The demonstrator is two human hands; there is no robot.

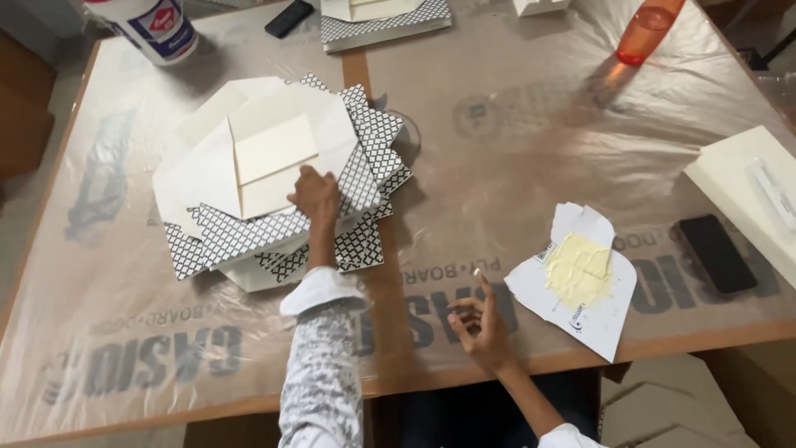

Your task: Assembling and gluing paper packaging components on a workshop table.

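1. Black-and-white patterned paper covers the outer faces of a stack of folded box blanks (pixel 278 178), which lies on the left half of the table (pixel 497 158), its cream inner faces turned up.
2. The left hand (pixel 315 195) rests on the right part of the top blank, where the cream inside meets the patterned edge. Its fingers (pixel 308 176) are curled together and press down on the card; whether they pinch an edge cannot be told from this view.
3. The stack spreads out to the left of and above those fingers, with more patterned flaps fanning out to the right of the hand and below it.
4. The right hand (pixel 481 328) hovers over the near edge of the table, well apart from the stack. Its fingers (pixel 483 290) are spread and half bent, the forefinger raised with a dab of pale paste on its tip, and it holds nothing.
5. Just to the right of that hand lies a torn sheet of white paper (pixel 580 282) bearing a smear of pale yellow paste (pixel 578 270).
6. A clear plastic sheet covers the brown table.
7. Farther right lie a black phone (pixel 717 253) and a cream box (pixel 750 195); an orange bottle (pixel 648 29) and a white tub (pixel 157 25) stand at the far side.
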